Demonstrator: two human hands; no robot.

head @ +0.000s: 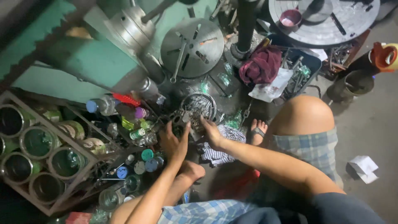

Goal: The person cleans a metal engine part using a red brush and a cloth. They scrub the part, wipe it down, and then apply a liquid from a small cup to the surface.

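Left fingers: the left hand (173, 141) reaches up with fingers bent around a small grey metal part (181, 119); they look closed on it, though the dim light leaves the grip itself unclear.
Right fingers: the right hand (211, 132) has its fingertips curled together at the near edge of the same part, pinching or steadying it; what lies under them is hidden.
Part: it sits between both hands, just in front of the bowl (199, 105) and touching or nearly touching its rim.
Bowl: round, metal, filled with a jumble of small bright pieces, standing on the dark floor.
Doing it well: I judge that a firm hold with the left hand while the right does the fine work suits a small, likely greasy piece; keeping it low over the bowl means anything dropped lands among its like and not in the clutter.
Cloth: a striped rag (222, 145) lies under the right wrist, close enough for wiping fingers.
Left side: bottles (139, 133) and round caps (147, 154) crowd beside the left forearm; a wide elbow could tip them.
Further out: a rack of cans (39, 143) at far left, a slotted round plate (192, 47) with a wrench above, a red cloth (261, 66) to its right.
Body: the person squats, a sandalled foot (258, 130) beside the rag.
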